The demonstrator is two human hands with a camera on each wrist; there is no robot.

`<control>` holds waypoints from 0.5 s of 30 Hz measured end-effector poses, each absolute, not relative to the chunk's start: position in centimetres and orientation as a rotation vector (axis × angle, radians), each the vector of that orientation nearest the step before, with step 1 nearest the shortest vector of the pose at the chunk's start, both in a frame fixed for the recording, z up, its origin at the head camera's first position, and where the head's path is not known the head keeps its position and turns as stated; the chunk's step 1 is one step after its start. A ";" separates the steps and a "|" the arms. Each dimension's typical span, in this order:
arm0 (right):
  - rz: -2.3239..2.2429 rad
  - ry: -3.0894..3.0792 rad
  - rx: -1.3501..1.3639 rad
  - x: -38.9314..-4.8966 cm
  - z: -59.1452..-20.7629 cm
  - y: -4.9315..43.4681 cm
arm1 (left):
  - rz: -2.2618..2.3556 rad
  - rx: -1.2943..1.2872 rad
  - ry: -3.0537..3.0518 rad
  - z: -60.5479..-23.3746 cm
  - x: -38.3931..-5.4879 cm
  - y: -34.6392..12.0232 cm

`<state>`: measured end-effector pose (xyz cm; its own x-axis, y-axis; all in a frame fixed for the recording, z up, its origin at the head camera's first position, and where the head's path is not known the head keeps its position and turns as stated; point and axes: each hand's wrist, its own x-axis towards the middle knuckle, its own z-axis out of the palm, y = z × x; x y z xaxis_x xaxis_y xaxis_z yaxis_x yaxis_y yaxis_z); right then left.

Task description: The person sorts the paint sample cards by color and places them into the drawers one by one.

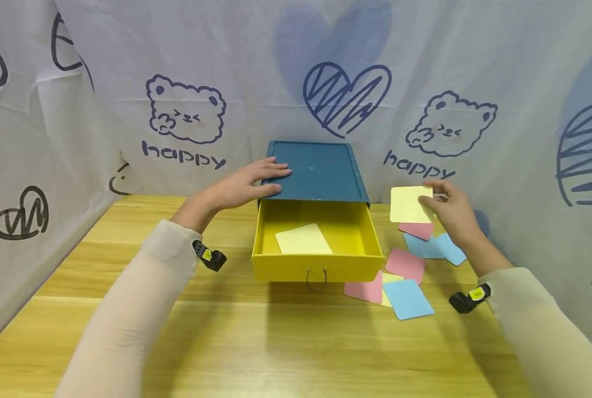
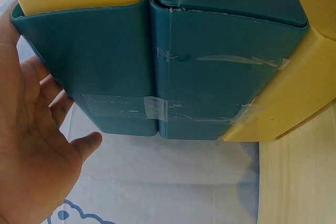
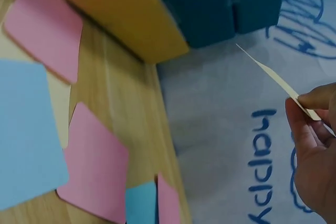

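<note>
Placement of the held yellow card [image 1: 406,204] into the open drawer [image 1: 315,269] seems to be the step in hand. To do it well, the right grip [image 1: 453,213] should carry the card leftward and a little toward the person, high enough to miss the drawer's rim, then lower it flat onto or beside the loose yellow card [image 1: 303,240] lying inside. The left grip [image 1: 243,187] rests on the left side of the blue cabinet top [image 1: 320,171], fingers extended and pinching nothing; light pressure there would likely steady the cabinet against a bump. Thumb and fingers of the right grip are together, clamped on the held card's right-hand part, so most of it juts out toward the cabinet. The card is clear of the bench [image 1: 320,354], right of the drawer and well apart from the left grip, with pink cards [image 1: 406,265] and blue cards [image 1: 409,299] lying near it.
</note>
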<state>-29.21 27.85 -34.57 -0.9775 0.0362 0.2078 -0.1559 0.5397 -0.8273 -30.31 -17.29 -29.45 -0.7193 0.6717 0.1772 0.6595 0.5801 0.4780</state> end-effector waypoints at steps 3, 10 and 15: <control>1.530 -2.496 0.120 -28.5 -33.7 27.2 | 0.825 1.164 2.774 -29.4 -30.3 -17.4; 1.718 -2.411 0.157 -26.8 -31.5 25.9 | 0.815 1.161 2.776 -29.4 -30.4 -17.4; 1.957 -2.272 0.205 -25.5 -29.8 24.7 | 0.822 1.176 2.772 -29.5 -30.5 -17.3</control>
<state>-25.49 24.74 -29.80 -0.9815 -0.0144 0.1908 -0.1908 0.1472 -0.9705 -30.46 -17.26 -29.46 -0.7158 0.6747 0.1803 0.6639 0.5773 0.4753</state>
